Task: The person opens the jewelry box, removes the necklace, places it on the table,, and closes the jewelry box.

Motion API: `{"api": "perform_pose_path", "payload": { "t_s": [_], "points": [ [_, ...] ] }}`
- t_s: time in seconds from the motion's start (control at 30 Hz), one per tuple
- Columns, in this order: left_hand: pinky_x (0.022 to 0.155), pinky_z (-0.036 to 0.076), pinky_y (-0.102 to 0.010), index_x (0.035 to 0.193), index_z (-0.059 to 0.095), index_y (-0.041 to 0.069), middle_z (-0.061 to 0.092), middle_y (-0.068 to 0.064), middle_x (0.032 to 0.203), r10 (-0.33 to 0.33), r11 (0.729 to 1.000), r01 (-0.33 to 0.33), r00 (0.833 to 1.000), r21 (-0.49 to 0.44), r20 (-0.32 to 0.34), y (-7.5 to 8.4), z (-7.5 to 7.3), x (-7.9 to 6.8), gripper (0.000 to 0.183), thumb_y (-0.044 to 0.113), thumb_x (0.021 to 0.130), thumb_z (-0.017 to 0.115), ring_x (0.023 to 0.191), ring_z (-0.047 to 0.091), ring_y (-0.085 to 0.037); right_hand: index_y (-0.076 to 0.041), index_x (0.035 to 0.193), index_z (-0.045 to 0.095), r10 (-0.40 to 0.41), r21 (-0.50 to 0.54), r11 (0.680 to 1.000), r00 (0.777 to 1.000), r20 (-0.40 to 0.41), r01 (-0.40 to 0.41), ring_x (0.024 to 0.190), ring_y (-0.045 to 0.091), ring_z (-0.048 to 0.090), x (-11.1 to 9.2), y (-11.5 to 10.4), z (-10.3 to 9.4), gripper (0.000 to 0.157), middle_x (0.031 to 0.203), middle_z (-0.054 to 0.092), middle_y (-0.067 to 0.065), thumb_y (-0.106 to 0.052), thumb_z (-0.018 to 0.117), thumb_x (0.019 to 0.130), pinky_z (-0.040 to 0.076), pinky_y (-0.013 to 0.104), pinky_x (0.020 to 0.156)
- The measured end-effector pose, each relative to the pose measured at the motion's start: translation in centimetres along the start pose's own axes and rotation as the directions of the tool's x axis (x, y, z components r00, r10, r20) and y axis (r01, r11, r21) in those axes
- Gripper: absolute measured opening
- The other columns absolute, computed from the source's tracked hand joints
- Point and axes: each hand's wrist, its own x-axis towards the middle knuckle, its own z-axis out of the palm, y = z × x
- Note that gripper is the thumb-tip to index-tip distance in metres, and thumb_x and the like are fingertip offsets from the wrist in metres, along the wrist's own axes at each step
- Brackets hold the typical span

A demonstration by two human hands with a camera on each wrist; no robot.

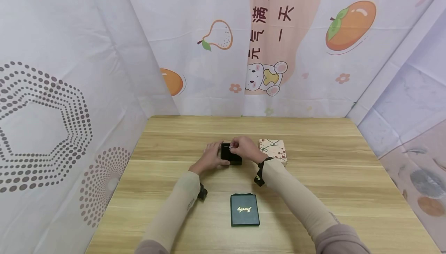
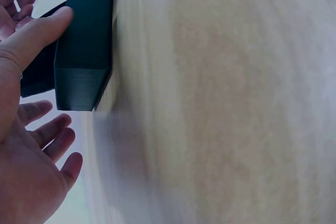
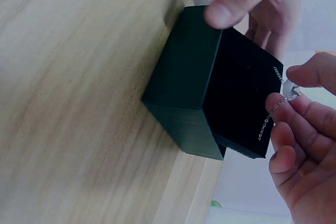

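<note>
Printed curtains [image 1: 188,10] back the counter [image 1: 320,149]; I see the left hand [image 1: 211,156] spread, thumb on the green box [image 3: 181,72]; the right hand [image 1: 245,148] pinches a silver chain [image 3: 266,122] by the far edge of its black pad [image 3: 239,93].

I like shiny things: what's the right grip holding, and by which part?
The right grip pinches a silver chain at the pale little piece partway along it.
</note>
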Motion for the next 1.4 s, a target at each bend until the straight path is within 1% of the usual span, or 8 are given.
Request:
{"api": "perform_pose_path", "payload": {
  "t_s": [0.13, 0.27, 0.53, 0.8, 0.9, 1.03, 1.2, 1.4],
  "points": [
    [0.112, 0.022, -0.058, 0.151, 0.033, 0.009, 0.036, -0.017, 0.153, 0.001, 1.000, -0.001, 1.000, -0.003, -0.028, 0.3, -0.2, 0.0, 0.089, 0.044, 0.081, 0.077, 0.139, 0.029, -0.035, -0.006, 0.086, 0.068, -0.007, -0.006, 1.000, 1.000, 0.000, 0.007, 0.073, 0.011, 0.061, 0.0, 0.1, 0.0, 0.006, 0.081, 0.070, 0.004, -0.012, 0.066, 0.087, 0.051, 0.026, 0.068],
    [0.109, 0.027, -0.055, 0.148, 0.039, 0.008, 0.042, -0.017, 0.146, 0.005, 1.000, -0.006, 0.998, -0.015, -0.060, 0.5, -0.2, 0.0, 0.080, 0.044, 0.085, 0.073, 0.133, 0.034, -0.035, -0.007, 0.086, 0.069, -0.001, -0.006, 1.000, 1.000, 0.005, 0.001, 0.072, 0.011, 0.061, -0.1, 0.2, 0.1, 0.006, 0.081, 0.070, 0.004, -0.012, 0.066, 0.088, 0.051, 0.026, 0.067],
    [0.101, 0.039, -0.050, 0.138, 0.053, 0.007, 0.052, -0.017, 0.129, 0.010, 0.999, -0.014, 0.990, -0.033, -0.144, 1.1, -0.2, -0.2, 0.062, 0.038, 0.088, 0.072, 0.123, 0.041, -0.035, -0.007, 0.086, 0.069, 0.007, -0.003, 1.000, 1.000, 0.000, -0.007, 0.073, 0.012, 0.062, -0.1, 0.2, 0.1, 0.006, 0.082, 0.071, 0.005, -0.013, 0.067, 0.088, 0.051, 0.026, 0.067],
    [0.089, 0.048, -0.042, 0.127, 0.063, 0.008, 0.060, -0.012, 0.117, 0.008, 0.997, -0.023, 0.981, -0.075, -0.192, 1.2, 0.1, -0.3, 0.043, 0.031, 0.091, 0.070, 0.106, 0.053, -0.027, -0.007, 0.083, 0.069, 0.004, -0.005, 1.000, 1.000, -0.008, -0.004, 0.071, 0.010, 0.061, -0.1, 0.5, 0.3, 0.006, 0.079, 0.071, 0.004, -0.012, 0.068, 0.086, 0.049, 0.023, 0.064],
    [0.087, 0.049, -0.040, 0.122, 0.065, 0.008, 0.062, -0.009, 0.109, 0.018, 0.996, -0.035, 0.979, -0.080, -0.205, 1.2, 0.1, -0.2, 0.039, 0.029, 0.090, 0.071, 0.101, 0.056, -0.024, -0.007, 0.081, 0.069, -0.003, -0.002, 1.000, 1.000, -0.018, 0.003, 0.069, 0.009, 0.060, -0.2, 0.5, 0.3, 0.006, 0.077, 0.071, 0.003, -0.011, 0.069, 0.085, 0.048, 0.022, 0.064],
    [0.083, 0.051, -0.038, 0.118, 0.067, 0.006, 0.064, -0.008, 0.101, 0.023, 0.992, -0.048, 0.979, -0.118, -0.204, 1.0, 0.2, -0.1, 0.034, 0.025, 0.090, 0.071, 0.095, 0.060, -0.022, -0.007, 0.080, 0.070, 0.000, 0.007, 1.000, 1.000, -0.014, 0.000, 0.067, 0.008, 0.059, -0.2, 0.5, 0.3, 0.006, 0.075, 0.070, 0.002, -0.011, 0.069, 0.085, 0.047, 0.021, 0.062],
    [0.082, 0.054, -0.037, 0.117, 0.066, 0.005, 0.069, -0.009, 0.101, 0.014, 0.982, -0.049, 0.981, -0.181, -0.192, 0.9, 0.3, 0.0, 0.031, 0.020, 0.090, 0.070, 0.092, 0.065, -0.021, -0.007, 0.081, 0.069, 0.018, 0.020, 1.000, 1.000, 0.000, -0.018, 0.068, 0.009, 0.058, -0.1, 0.4, 0.2, 0.006, 0.077, 0.070, 0.003, -0.012, 0.067, 0.086, 0.046, 0.021, 0.062],
    [0.081, 0.055, -0.035, 0.114, 0.067, 0.004, 0.071, -0.010, 0.100, 0.007, 0.972, -0.050, 0.983, -0.229, -0.184, 0.7, 0.4, 0.2, 0.028, 0.018, 0.090, 0.071, 0.091, 0.066, -0.021, -0.007, 0.084, 0.069, 0.026, 0.026, 0.999, 1.000, -0.002, -0.026, 0.070, 0.011, 0.060, -0.3, 0.3, -0.1, 0.006, 0.079, 0.070, 0.004, -0.012, 0.067, 0.086, 0.047, 0.022, 0.063]
  ]
}}
